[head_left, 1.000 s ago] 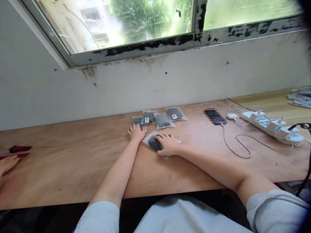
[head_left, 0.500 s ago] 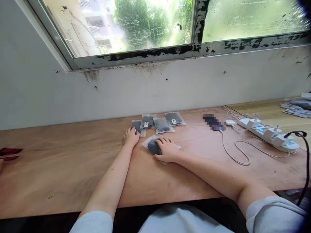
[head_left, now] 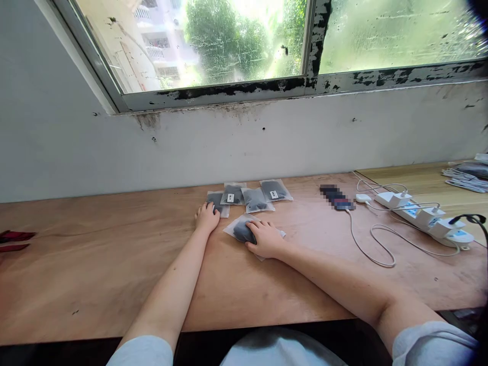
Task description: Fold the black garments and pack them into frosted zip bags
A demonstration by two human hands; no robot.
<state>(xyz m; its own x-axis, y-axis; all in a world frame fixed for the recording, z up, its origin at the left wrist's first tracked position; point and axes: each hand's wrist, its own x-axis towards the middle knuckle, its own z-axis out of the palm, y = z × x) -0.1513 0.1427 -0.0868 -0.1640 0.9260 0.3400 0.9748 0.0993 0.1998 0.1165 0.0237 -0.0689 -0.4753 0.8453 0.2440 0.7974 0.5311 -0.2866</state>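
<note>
My left hand (head_left: 207, 217) rests on the lower left edge of a frosted packet (head_left: 218, 199) with dark contents, its fingers spread. Nearer to me, my right hand (head_left: 266, 238) lies with fingers apart over another frosted packet (head_left: 241, 229) that holds something dark; the palm covers its right part. Behind the hands are more such packets: one with a white label (head_left: 234, 193), an unlabelled one (head_left: 256, 199) beside it, and a labelled one (head_left: 276, 189) at the right. They lie close together, some edges overlapping.
On the wooden table (head_left: 114, 264), a partly pixelated phone (head_left: 343, 203) is joined to a white cable. A white power strip (head_left: 423, 216) with plugs lies at the right. Red items (head_left: 17, 236) are at the left edge, bundled cables (head_left: 465, 178) at the far right. A wall and window stand behind.
The view has shifted slightly. My right hand has slid a little to the right on its packet. My left hand stays on its packet.
</note>
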